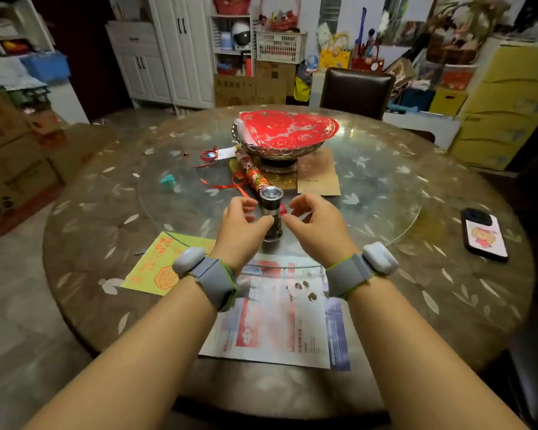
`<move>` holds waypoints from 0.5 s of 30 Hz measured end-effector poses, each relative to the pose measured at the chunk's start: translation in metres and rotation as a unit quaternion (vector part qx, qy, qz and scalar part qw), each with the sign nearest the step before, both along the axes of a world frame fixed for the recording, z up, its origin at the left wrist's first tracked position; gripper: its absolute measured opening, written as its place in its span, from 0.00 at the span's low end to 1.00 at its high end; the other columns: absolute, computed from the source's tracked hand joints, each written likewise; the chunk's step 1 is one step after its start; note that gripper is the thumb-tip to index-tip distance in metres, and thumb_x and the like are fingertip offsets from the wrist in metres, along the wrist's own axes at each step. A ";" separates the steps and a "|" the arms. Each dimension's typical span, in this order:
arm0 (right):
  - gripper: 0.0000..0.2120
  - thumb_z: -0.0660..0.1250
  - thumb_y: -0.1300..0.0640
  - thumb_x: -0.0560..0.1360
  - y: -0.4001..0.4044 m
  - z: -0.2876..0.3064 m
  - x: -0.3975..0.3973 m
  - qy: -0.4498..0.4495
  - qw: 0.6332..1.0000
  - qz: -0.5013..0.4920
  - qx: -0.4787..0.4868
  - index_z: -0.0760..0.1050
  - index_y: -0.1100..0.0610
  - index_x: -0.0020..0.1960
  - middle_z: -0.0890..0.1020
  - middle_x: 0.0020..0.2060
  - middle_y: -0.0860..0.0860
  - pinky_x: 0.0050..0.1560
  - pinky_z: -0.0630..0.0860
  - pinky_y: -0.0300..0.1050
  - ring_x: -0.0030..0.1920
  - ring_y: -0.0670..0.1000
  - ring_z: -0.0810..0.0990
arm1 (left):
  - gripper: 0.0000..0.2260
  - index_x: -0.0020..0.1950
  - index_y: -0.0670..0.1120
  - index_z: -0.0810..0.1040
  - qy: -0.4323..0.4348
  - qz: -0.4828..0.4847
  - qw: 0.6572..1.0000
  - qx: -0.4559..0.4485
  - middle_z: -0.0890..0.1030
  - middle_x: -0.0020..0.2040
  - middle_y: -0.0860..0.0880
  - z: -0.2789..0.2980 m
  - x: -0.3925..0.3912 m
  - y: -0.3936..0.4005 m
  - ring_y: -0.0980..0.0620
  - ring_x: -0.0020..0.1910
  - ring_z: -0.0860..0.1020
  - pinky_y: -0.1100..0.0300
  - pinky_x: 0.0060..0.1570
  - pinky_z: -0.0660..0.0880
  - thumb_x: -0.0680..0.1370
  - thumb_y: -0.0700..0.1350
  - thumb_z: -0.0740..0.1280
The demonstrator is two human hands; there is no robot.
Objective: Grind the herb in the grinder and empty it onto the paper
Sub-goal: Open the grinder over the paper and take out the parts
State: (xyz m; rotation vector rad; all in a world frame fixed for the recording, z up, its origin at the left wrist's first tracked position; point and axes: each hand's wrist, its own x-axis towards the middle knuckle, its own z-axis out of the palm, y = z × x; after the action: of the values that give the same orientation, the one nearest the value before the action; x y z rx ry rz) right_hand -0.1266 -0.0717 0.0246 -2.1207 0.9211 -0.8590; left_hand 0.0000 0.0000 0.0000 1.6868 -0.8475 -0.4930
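Grip: the left hand (243, 225) and right hand (316, 223) are seen half-curled either side of the grinder (271, 214), nothing held; contact cannot be told.
Grinder: upright on the bench (448, 274), just beyond the paper (280, 318).
Advice: body to be steadied low, cap twisted, over the paper.

Grinder (271, 215): upright on the glass turntable (370, 193), dark body, silver cap, dark contents visible in the clear lower section. Paper (280, 318): a printed newspaper sheet lying flat on the desk (448, 293) at 6 o'clock from the grinder, bearing several small dark clumps near its upper right portion.
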 end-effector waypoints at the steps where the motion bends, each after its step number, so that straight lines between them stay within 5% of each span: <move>1: 0.07 0.69 0.56 0.71 -0.005 0.001 0.005 0.000 1.000 -0.007 -0.008 0.76 0.57 0.48 0.80 0.40 0.48 0.41 0.71 0.43 0.35 0.45 0.74 | 0.18 0.60 0.48 0.70 -0.007 0.002 1.000 -0.001 0.72 0.60 0.46 0.000 0.003 -0.007 0.51 0.57 0.74 0.56 0.57 0.72 0.72 0.46 0.71; 5: 0.10 0.69 0.57 0.70 -0.026 0.004 0.027 0.013 0.999 -0.020 -0.045 0.76 0.58 0.50 0.80 0.44 0.54 0.46 0.75 0.51 0.42 0.53 0.77 | 0.22 0.62 0.48 0.69 0.000 0.009 1.000 -0.001 0.71 0.63 0.47 -0.007 0.015 -0.030 0.52 0.60 0.72 0.56 0.60 0.72 0.71 0.45 0.73; 10: 0.20 0.70 0.53 0.69 -0.044 -0.007 0.051 0.068 0.995 -0.015 -0.071 0.73 0.60 0.58 0.76 0.53 0.58 0.52 0.71 0.46 0.53 0.56 0.75 | 0.29 0.64 0.48 0.68 0.018 -0.021 1.000 0.004 0.73 0.64 0.46 -0.024 0.028 -0.049 0.51 0.63 0.72 0.52 0.63 0.72 0.66 0.48 0.75; 15: 0.23 0.72 0.51 0.68 -0.053 -0.020 0.063 0.096 0.993 -0.009 -0.065 0.73 0.60 0.59 0.77 0.56 0.58 0.54 0.68 0.43 0.56 0.56 0.75 | 0.22 0.62 0.50 0.71 0.032 -0.043 0.999 -0.009 0.78 0.58 0.50 -0.035 0.025 -0.058 0.52 0.59 0.76 0.50 0.61 0.75 0.71 0.38 0.72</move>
State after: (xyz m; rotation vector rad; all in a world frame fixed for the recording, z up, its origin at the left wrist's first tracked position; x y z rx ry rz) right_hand -0.0639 -0.1248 0.0041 -2.3434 1.0068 -0.7514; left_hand 0.0254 -0.0576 -0.0353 1.6152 -0.8768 -0.5935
